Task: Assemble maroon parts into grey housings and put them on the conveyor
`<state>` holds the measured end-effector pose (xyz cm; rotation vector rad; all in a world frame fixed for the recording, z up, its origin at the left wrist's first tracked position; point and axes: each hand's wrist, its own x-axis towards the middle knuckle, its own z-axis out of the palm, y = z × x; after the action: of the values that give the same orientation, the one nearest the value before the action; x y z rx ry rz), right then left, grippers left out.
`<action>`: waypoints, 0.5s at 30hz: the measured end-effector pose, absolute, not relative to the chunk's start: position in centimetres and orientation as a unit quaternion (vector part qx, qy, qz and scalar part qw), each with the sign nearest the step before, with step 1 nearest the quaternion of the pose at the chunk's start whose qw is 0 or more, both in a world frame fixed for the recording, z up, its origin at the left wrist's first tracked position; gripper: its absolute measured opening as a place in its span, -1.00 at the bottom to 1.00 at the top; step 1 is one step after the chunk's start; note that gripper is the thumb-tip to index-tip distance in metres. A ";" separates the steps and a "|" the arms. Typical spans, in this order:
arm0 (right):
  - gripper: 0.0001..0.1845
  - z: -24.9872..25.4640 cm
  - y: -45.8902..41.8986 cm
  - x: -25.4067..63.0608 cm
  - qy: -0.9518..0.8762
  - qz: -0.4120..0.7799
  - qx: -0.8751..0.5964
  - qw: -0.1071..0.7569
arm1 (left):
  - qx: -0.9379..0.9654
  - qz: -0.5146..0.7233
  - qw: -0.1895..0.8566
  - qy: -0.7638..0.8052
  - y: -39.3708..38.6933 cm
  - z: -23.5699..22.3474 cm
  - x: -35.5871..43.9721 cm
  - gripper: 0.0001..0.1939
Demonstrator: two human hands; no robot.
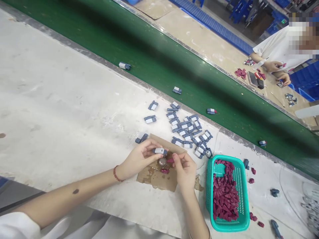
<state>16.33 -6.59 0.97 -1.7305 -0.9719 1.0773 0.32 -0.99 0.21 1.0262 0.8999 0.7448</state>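
Note:
My left hand (139, 156) is closed on a small blue-and-white plastic piece (159, 151), held over a stained cardboard sheet (156, 182). Beside it, my right hand (184, 167) pinches a small maroon plastic piece (170, 160) between thumb and fingers. Below and between the hands, a round bottle cap (162, 161) with shiny liquid in it rests on the wet cardboard. Another maroon piece (164, 171) lies just in front of the cap. Several blue-and-white pieces (184, 125) are spread on the table beyond my hands.
A teal basket (246, 199) of maroon pieces (225, 196) stands right of my right hand. Past the table edge runs a green conveyor belt (149, 63) carrying several blue-and-white pieces. Across it, a person in a white shirt (276, 43) handles small parts. Loose parts lie right of the basket.

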 end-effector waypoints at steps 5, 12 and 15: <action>-0.55 1.3 -6.4 15.9 -0.310 0.443 -0.686 0.487 | 0.501 0.315 0.694 0.410 -1.9 0.2 0.7 -0.74; -0.58 1.3 -6.6 15.1 -0.336 0.418 -0.677 0.504 | 0.532 0.315 0.666 0.418 -2.3 -0.4 0.7 -0.79; -0.63 1.5 -6.8 14.9 -0.365 0.416 -0.672 0.492 | 0.547 0.315 0.647 0.428 -2.3 -0.6 0.7 -0.82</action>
<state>14.95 -6.77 1.45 -1.6321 -0.8855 1.0099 0.65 -2.30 -0.62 1.2452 0.9744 0.7156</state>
